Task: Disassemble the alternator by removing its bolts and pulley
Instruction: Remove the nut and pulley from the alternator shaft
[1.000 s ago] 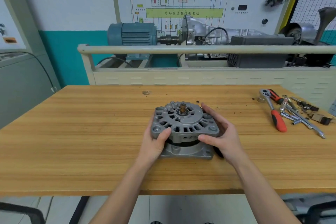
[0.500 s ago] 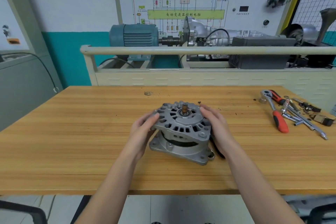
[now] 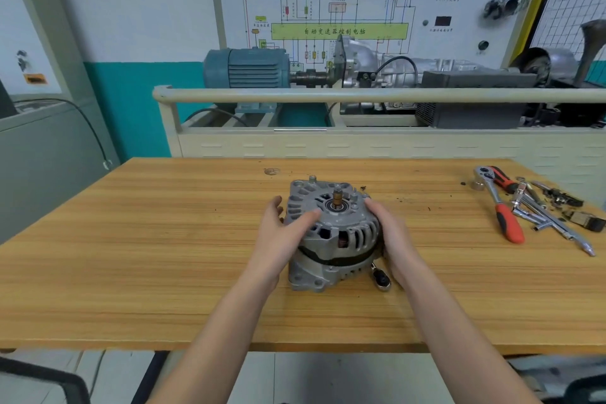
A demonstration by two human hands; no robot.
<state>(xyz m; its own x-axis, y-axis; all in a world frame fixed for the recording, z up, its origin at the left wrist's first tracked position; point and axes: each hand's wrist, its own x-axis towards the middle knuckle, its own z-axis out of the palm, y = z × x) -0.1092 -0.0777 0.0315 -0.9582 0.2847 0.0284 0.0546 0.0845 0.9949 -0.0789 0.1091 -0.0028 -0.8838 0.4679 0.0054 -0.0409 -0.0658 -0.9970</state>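
The alternator [image 3: 333, 234] stands tilted near the centre of the tabletop [image 3: 131, 256]: a grey cast housing with slotted vents, a dark band around its middle and a bare shaft [image 3: 337, 197] protruding from the top face. The left hand [image 3: 283, 239] grips its left side, thumb across the top. The right hand [image 3: 392, 236] grips its right side, fingers curled.

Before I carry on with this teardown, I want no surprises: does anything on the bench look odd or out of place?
Yes. The alternator sits tilted, held between the left hand and right hand. A small ratchet head lies beside its base near the right wrist, apart from the other tools. Dark crumbs dot the table.
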